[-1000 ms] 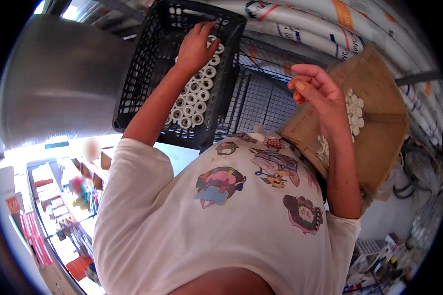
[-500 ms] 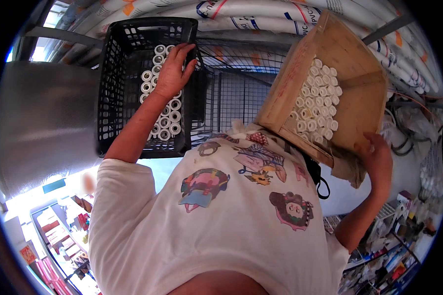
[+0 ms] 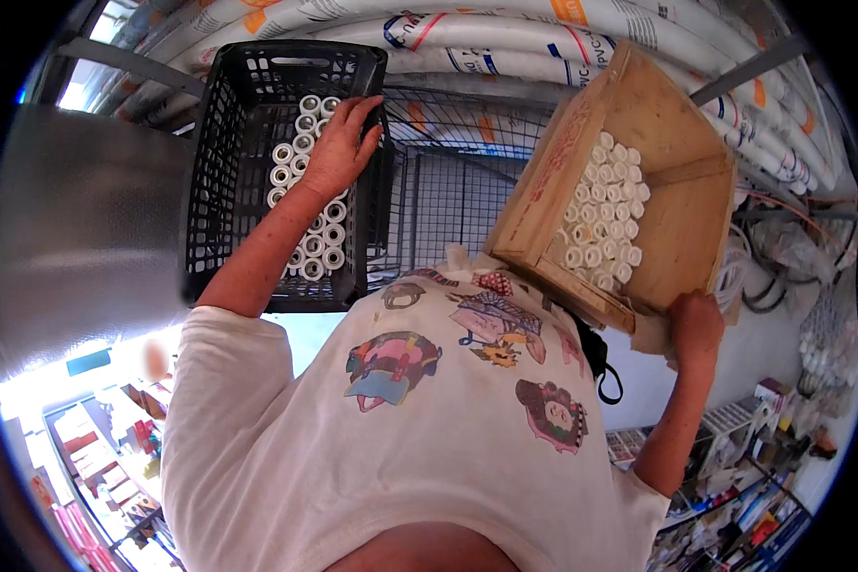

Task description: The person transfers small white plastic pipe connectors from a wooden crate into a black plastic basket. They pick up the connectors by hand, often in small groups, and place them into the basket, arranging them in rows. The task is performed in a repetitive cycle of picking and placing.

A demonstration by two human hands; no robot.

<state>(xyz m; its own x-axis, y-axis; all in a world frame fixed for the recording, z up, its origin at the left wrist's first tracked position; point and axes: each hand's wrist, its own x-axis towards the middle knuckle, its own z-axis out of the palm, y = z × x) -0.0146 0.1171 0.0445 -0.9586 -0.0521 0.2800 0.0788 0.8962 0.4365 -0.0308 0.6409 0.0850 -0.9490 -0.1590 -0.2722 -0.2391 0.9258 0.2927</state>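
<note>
A black plastic crate [image 3: 357, 276] stands at the left with rows of white ring-shaped fittings [image 3: 334, 234], which look like pipe fittings, along its right part. Over those fittings lies my left hand [image 3: 338, 153], its fingers stretched out toward the crate's right rim. To the right, a tilted wooden box [image 3: 682, 205] holds a patch of small white plastic fittings [image 3: 605, 210] against its left side. My right hand [image 3: 698, 324] is closed at the box's near right corner, its fingertips partly hidden. A tan flap of cloth or cardboard [image 3: 651, 336] hangs beside that hand.
A wire-mesh cart or rack [image 3: 458, 195] spans between crate and box. Long wrapped white pipes [image 3: 505, 38] run across the back. At the right hang a white coil [image 3: 731, 276] and plastic bags [image 3: 801, 238]; crowded shelves [image 3: 734, 477] lie below.
My right hand has moved left and closed at the wooden box's corner; its fingers were looser before. My left hand stays over the fittings. The whole view has shifted slightly.
</note>
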